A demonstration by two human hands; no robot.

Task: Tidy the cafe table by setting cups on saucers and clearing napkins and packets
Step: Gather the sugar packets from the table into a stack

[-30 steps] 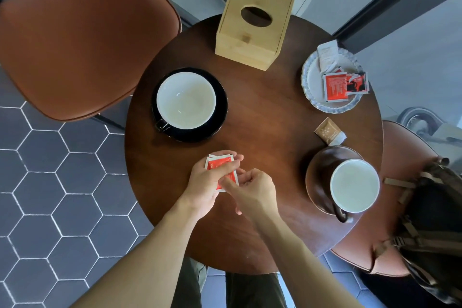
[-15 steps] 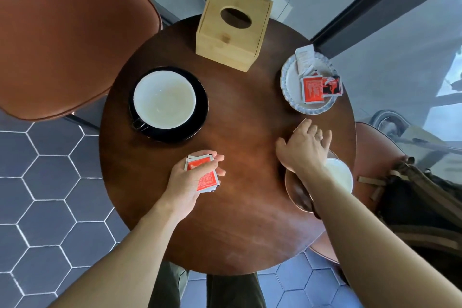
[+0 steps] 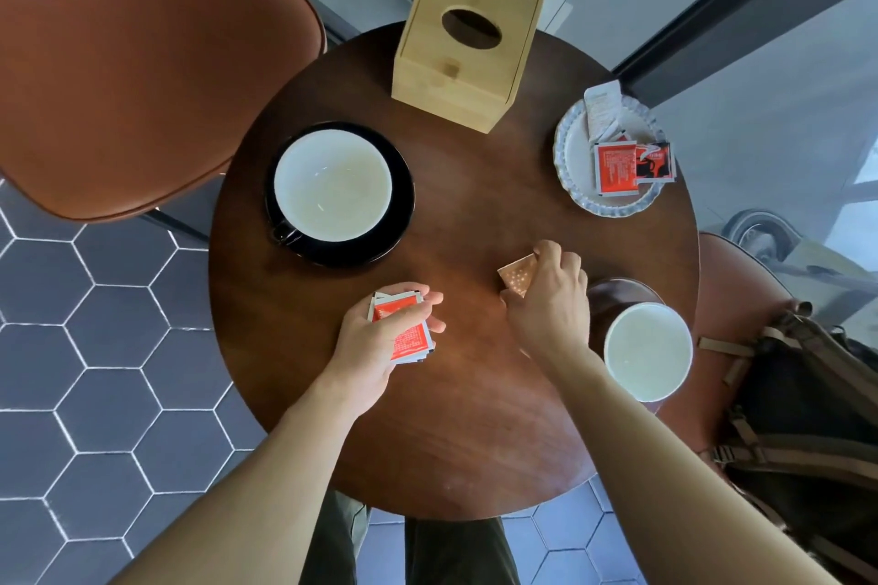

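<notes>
My left hand [image 3: 375, 347] is shut on a small stack of red packets [image 3: 407, 337] above the round wooden table [image 3: 475, 418]. My right hand [image 3: 551, 304] pinches a brown packet [image 3: 518, 275] just left of the brown saucer [image 3: 603, 299]. A white cup [image 3: 647, 349] sits on that saucer at the table's right edge. Another white cup [image 3: 332, 184] rests on a black saucer [image 3: 404, 204] at the left. A white scalloped plate [image 3: 577, 157] at the back right holds red packets [image 3: 617, 169] and a white packet [image 3: 603, 109].
A wooden tissue box [image 3: 463, 43] stands at the table's far edge. A brown chair [image 3: 133, 62] is at the left. A second chair with a dark backpack [image 3: 807, 418] on it is at the right. Hexagon floor tiles surround the table.
My right hand left the red stack, reached right to the brown packet by the saucer and lifted it, drawing back toward the middle. My left hand kept hold of the red packets.
</notes>
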